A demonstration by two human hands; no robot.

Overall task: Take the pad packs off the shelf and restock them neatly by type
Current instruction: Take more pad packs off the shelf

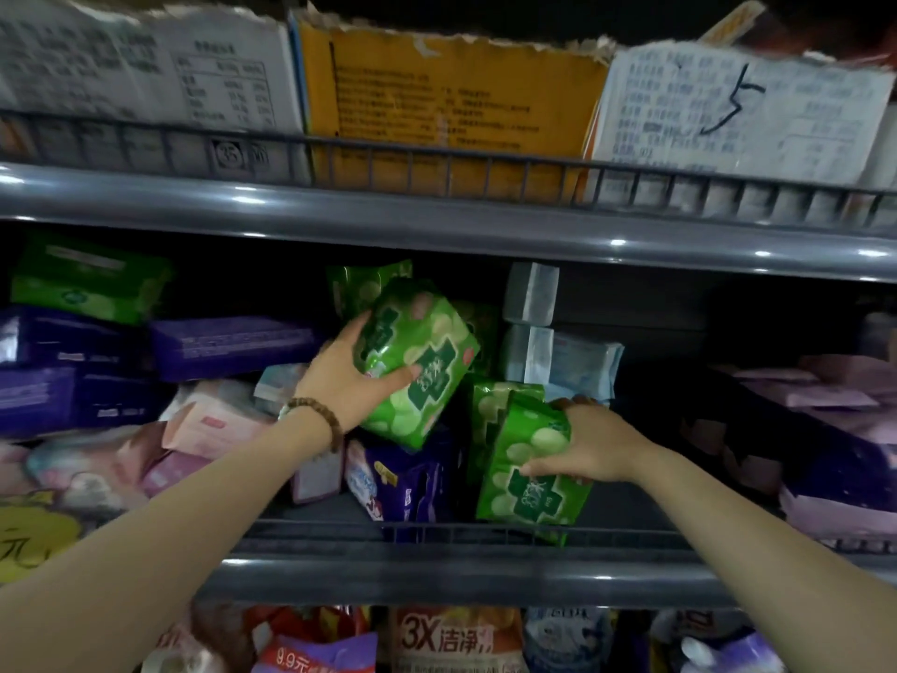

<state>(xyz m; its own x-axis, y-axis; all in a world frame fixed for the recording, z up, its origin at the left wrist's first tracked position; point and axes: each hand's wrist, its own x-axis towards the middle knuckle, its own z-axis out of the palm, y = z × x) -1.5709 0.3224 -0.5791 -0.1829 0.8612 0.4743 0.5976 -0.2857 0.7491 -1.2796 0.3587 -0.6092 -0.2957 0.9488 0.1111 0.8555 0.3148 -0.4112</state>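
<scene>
Green pack (418,361) tilts in the air over the shelf (485,573), left hand (347,376) curled round its lower end. Just right, a second green pack (526,471) stands at the shelf front, gripped by the right hand (594,444). Purple packs (228,344) lie stacked at left.

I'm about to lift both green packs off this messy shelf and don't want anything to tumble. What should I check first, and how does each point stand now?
1. Left hand grips the raised green pack: ok, thumb and fingers curl round it.
2. Right hand grips the lower green pack: ok, it holds the pack's upper right side.
3. Lower green pack clear of the wire rail: not ok, its bottom edge sits at rail level.
4. Neighbouring green pack stands by itself: cannot tell, it is close against the held one.
5. Shelf sorted by type: not ok, purple packs and pink packs lie mixed.
</scene>
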